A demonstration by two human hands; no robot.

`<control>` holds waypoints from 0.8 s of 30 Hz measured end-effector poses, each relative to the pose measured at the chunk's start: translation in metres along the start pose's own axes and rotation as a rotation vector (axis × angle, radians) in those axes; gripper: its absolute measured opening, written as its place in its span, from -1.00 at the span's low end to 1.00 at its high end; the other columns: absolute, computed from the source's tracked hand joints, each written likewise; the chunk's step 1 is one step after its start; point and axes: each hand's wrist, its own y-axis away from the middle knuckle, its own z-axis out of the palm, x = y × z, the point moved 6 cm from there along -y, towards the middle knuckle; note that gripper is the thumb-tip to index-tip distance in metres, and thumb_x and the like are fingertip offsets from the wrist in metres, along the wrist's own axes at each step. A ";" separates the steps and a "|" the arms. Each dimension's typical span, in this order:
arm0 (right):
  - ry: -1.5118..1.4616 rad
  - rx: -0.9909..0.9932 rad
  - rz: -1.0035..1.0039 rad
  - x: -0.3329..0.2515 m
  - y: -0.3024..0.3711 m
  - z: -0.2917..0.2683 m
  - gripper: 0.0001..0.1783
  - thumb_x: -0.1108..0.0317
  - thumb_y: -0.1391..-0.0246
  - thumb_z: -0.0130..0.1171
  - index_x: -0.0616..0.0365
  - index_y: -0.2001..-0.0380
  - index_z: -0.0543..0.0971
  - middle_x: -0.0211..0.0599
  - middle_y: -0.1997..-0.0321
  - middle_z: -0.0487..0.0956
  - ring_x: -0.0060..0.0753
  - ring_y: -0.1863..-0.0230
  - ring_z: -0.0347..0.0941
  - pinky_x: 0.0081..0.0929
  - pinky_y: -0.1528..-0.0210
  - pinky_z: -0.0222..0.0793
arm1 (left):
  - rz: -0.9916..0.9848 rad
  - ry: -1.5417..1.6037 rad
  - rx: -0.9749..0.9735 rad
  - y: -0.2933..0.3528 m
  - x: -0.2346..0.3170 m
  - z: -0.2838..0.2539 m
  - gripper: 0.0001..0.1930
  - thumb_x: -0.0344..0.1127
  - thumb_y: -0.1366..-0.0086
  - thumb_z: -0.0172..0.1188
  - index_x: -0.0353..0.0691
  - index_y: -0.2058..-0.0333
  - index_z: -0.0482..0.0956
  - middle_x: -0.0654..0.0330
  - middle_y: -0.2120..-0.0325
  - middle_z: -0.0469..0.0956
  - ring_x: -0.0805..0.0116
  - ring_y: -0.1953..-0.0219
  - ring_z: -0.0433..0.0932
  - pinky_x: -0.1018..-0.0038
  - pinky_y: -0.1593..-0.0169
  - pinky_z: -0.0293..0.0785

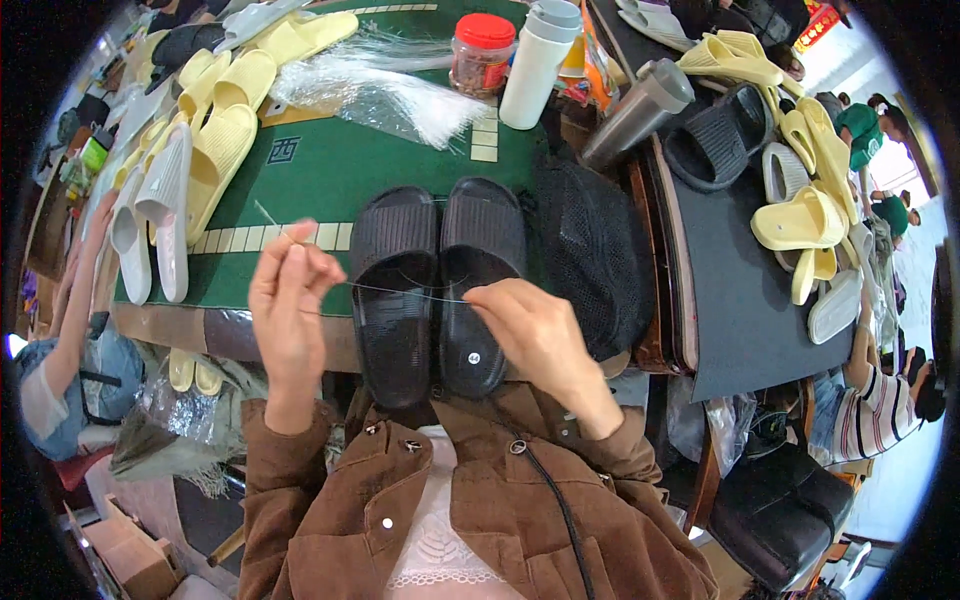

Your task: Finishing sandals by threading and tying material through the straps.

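Observation:
A pair of black slide slippers [395, 225] lies side by side before me at the table's near edge, toes away from me. Over them a thin clear plastic strand [415, 294] is stretched between my hands. My left hand [290, 305], slightly blurred, pinches one end, and a short tip sticks up past its fingers. At the other end, my right hand [540, 330] pinches the strand above the right slipper, fingertips together. Farther back lies a loose bundle of similar clear strands [400, 95].
Yellow slippers [222, 150] and grey slippers [172, 200] are piled at left; more yellow slippers [800, 218] lie right. A red-lidded jar [482, 55], white bottle [540, 65] and steel tumbler [640, 110] stand behind. A black mesh bag [595, 250] sits beside the pair. People work on both sides.

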 end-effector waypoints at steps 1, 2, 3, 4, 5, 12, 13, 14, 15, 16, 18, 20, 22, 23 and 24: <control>0.030 -0.043 -0.011 0.000 -0.001 -0.005 -0.81 0.51 0.07 0.16 0.19 0.30 0.51 -0.20 0.36 0.55 -0.13 0.31 0.54 -0.30 0.34 0.50 | 0.000 -0.004 0.007 -0.004 0.007 -0.006 -0.76 -0.42 -0.39 -0.07 -0.35 0.02 0.41 0.22 0.44 0.46 0.48 0.42 0.44 0.53 0.26 0.46; 0.038 -0.066 -0.041 0.001 0.000 -0.010 -0.80 0.52 0.10 0.15 0.20 0.31 0.52 -0.19 0.36 0.55 -0.13 0.31 0.53 -0.30 0.33 0.50 | 0.007 -0.069 0.004 -0.006 0.014 -0.014 -0.74 -0.43 -0.39 -0.06 -0.33 -0.02 0.38 0.23 0.45 0.45 0.51 0.46 0.39 0.57 0.32 0.40; 0.059 -0.103 -0.049 -0.001 0.000 -0.014 -0.78 0.52 0.13 0.16 0.20 0.31 0.52 -0.19 0.36 0.55 -0.14 0.31 0.53 -0.31 0.33 0.49 | 0.013 -0.134 0.001 -0.006 0.019 -0.021 -0.71 -0.43 -0.39 -0.05 -0.31 -0.05 0.35 0.25 0.46 0.43 0.55 0.50 0.35 0.62 0.38 0.34; 0.064 -0.132 -0.050 -0.002 0.001 -0.017 -0.78 0.52 0.14 0.16 0.19 0.31 0.52 -0.21 0.36 0.54 -0.14 0.30 0.53 -0.32 0.33 0.49 | 0.046 -0.195 0.040 -0.004 0.023 -0.027 -0.68 -0.43 -0.38 -0.03 -0.26 -0.09 0.30 0.25 0.47 0.44 0.59 0.57 0.27 0.67 0.47 0.22; 0.070 -0.159 -0.051 -0.003 0.001 -0.019 -0.78 0.52 0.14 0.16 0.19 0.31 0.52 -0.22 0.36 0.54 -0.15 0.30 0.53 -0.32 0.32 0.49 | 0.047 -0.200 0.047 -0.002 0.026 -0.031 -0.68 -0.43 -0.38 -0.03 -0.26 -0.09 0.30 0.25 0.47 0.44 0.59 0.57 0.27 0.67 0.47 0.22; -0.166 -0.388 -0.143 -0.031 0.005 -0.002 -0.79 0.50 0.16 0.14 0.16 0.34 0.51 -0.27 0.34 0.53 -0.18 0.27 0.51 -0.32 0.30 0.47 | -0.257 -0.801 -0.496 0.052 -0.004 0.005 -0.83 -0.60 -0.23 -0.01 -0.32 0.26 0.54 0.22 0.47 0.49 0.58 0.59 0.37 0.61 0.51 0.30; -0.169 -0.394 -0.143 -0.031 0.006 0.006 -0.79 0.50 0.16 0.14 0.16 0.34 0.51 -0.27 0.34 0.53 -0.18 0.27 0.51 -0.32 0.30 0.47 | -0.257 -0.851 -0.497 0.056 -0.009 0.011 -0.84 -0.60 -0.23 -0.01 -0.33 0.30 0.55 0.20 0.47 0.50 0.55 0.59 0.40 0.59 0.50 0.33; -0.130 -0.379 -0.143 -0.030 0.006 0.011 -0.80 0.50 0.16 0.12 0.16 0.35 0.51 -0.27 0.33 0.53 -0.18 0.26 0.51 -0.32 0.28 0.47 | -0.249 -0.883 -0.532 0.057 -0.013 0.015 -0.84 -0.59 -0.24 -0.01 -0.35 0.24 0.52 0.12 0.46 0.48 0.36 0.53 0.46 0.48 0.43 0.38; -0.091 -0.366 -0.143 -0.028 0.007 0.015 -0.80 0.50 0.16 0.11 0.16 0.36 0.50 -0.27 0.32 0.52 -0.18 0.24 0.50 -0.32 0.26 0.46 | -0.251 -0.882 -0.531 0.056 -0.020 0.016 -0.84 -0.59 -0.24 -0.01 -0.35 0.24 0.52 0.12 0.46 0.48 0.36 0.53 0.46 0.48 0.43 0.38; -0.052 -0.346 -0.133 -0.025 0.007 0.018 -0.81 0.51 0.16 0.08 0.16 0.36 0.48 -0.26 0.30 0.51 -0.17 0.23 0.49 -0.32 0.23 0.46 | -0.091 -0.938 -0.500 0.054 -0.022 0.018 -0.83 -0.60 -0.23 -0.01 -0.35 0.23 0.52 0.12 0.45 0.47 0.32 0.50 0.46 0.47 0.39 0.38; 0.019 -0.319 -0.095 -0.011 0.008 0.025 -0.80 0.51 0.15 0.08 0.17 0.35 0.47 -0.26 0.29 0.51 -0.17 0.23 0.49 -0.32 0.23 0.47 | 0.029 -1.048 -0.494 0.050 -0.025 0.015 -0.76 -0.58 -0.22 0.02 -0.32 0.12 0.47 0.05 0.36 0.45 0.16 0.37 0.47 0.41 0.26 0.39; 0.147 -0.307 -0.008 0.003 0.009 0.030 -0.79 0.53 0.13 0.05 0.21 0.33 0.45 -0.22 0.21 0.51 -0.15 0.18 0.49 -0.31 0.20 0.47 | 0.023 -1.101 -0.482 0.050 -0.031 0.019 -0.73 -0.53 -0.22 0.06 -0.34 0.08 0.43 0.02 0.28 0.43 0.09 0.29 0.46 0.35 0.19 0.40; 0.203 -0.222 0.014 0.013 0.010 0.036 -0.80 0.54 0.12 0.04 0.22 0.33 0.44 -0.20 0.16 0.50 -0.14 0.14 0.49 -0.31 0.17 0.47 | 0.174 -1.293 -0.527 0.048 -0.038 0.023 -0.50 -0.34 -0.22 0.15 -0.45 -0.07 0.28 -0.10 0.05 0.34 -0.07 0.01 0.35 0.23 -0.06 0.32; 0.258 -0.135 0.035 0.017 0.010 0.036 -0.81 0.55 0.11 0.04 0.23 0.33 0.43 -0.17 0.11 0.49 -0.13 0.11 0.49 -0.31 0.14 0.47 | 0.173 -1.293 -0.524 0.046 -0.044 0.023 -0.50 -0.34 -0.22 0.15 -0.45 -0.07 0.28 -0.10 0.05 0.34 -0.07 0.01 0.35 0.23 -0.06 0.32; 0.268 -0.124 0.044 0.021 0.009 0.039 -0.79 0.56 0.09 0.02 0.24 0.29 0.41 -0.11 0.04 0.46 -0.09 0.06 0.47 -0.32 0.10 0.47 | 0.213 -1.324 -0.528 0.046 -0.048 0.026 -0.44 -0.27 -0.23 0.15 -0.50 -0.10 0.22 -0.16 -0.01 0.30 -0.11 -0.06 0.30 0.21 -0.13 0.26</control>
